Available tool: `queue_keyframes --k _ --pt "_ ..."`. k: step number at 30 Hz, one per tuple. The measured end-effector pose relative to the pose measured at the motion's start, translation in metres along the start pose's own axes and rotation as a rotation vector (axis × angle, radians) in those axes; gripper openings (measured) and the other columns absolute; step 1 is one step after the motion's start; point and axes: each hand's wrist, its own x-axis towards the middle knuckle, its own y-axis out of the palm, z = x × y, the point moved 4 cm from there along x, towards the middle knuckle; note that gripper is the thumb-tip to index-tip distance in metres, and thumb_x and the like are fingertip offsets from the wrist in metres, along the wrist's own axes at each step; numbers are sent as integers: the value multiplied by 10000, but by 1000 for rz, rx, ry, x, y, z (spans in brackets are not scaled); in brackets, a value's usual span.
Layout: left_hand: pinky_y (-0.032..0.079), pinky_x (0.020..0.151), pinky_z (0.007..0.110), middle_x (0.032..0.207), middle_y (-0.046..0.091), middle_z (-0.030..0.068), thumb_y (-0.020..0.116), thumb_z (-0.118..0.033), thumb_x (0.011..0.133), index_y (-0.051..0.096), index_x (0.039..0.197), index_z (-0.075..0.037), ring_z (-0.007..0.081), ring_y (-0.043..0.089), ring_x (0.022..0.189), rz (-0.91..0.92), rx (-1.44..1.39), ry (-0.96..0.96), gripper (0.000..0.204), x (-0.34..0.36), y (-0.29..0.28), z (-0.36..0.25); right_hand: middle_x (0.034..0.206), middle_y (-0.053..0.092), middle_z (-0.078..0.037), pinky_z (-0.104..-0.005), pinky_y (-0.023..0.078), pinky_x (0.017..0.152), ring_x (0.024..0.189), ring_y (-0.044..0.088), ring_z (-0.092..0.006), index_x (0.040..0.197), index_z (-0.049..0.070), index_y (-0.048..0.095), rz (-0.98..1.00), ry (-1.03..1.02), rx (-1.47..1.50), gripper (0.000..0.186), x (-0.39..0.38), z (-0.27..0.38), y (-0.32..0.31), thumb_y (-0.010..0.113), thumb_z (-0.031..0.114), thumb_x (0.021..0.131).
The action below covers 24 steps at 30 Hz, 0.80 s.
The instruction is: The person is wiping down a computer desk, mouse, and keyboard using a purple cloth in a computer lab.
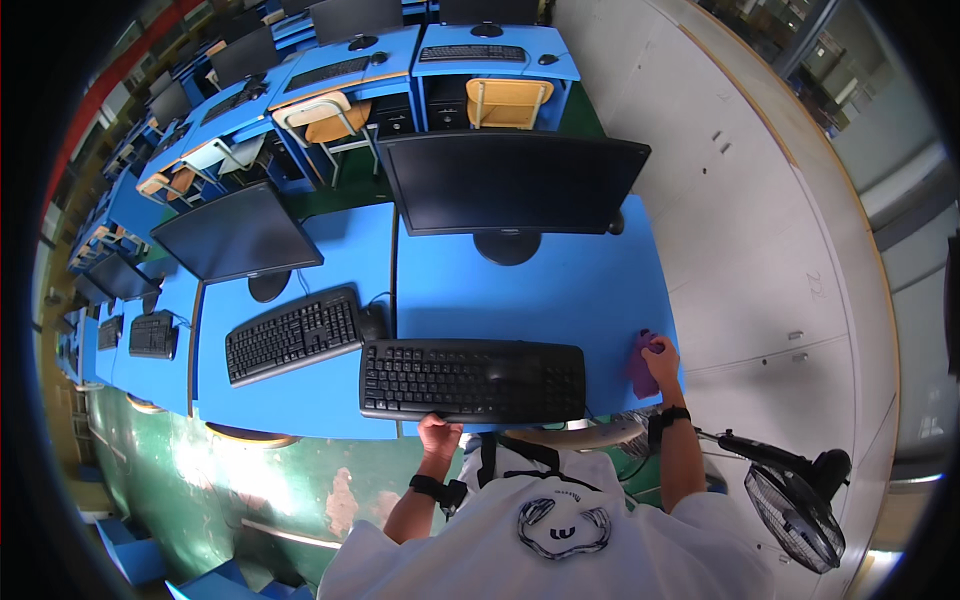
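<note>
A black keyboard [475, 380] lies near the front edge of the blue desk [540, 300], its left end reaching over the seam onto the neighbouring desk. My left hand [438, 435] is closed at the keyboard's front edge, gripping it left of the middle; its fingertips are hidden. At the desk's right side my right hand [660, 362] is closed on a purple cloth [641, 372], which is bunched against the desktop. Behind the keyboard stands a black monitor [515, 185] with a dark screen.
To the left are a second keyboard [295, 335], a black mouse [372, 322] and another monitor [240, 235]. A grey cabinet wall [740, 220] runs along the right, and a black fan [795, 510] stands by my right arm. Further desks with chairs [508, 102] fill the far side.
</note>
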Motion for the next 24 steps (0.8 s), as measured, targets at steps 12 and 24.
queue_keyframes --k 12,24 --pt "421 548 330 585 507 46 491 -47 554 455 545 -92 204 466 532 -84 236 -46 58 -8 25 5 1333 426 -152 -515 286 972 1233 373 -350 1312 98 419 277 -923 -64 768 -133 164 66 685 501 714" --pt "466 930 401 1011 645 104 468 9 523 606 991 26 241 614 961 387 221 -232 488 -12 61 1 1001 566 -174 -451 432 778 952 542 -334 1262 19 412 241 -777 -259 692 -166 118 7 662 369 720"
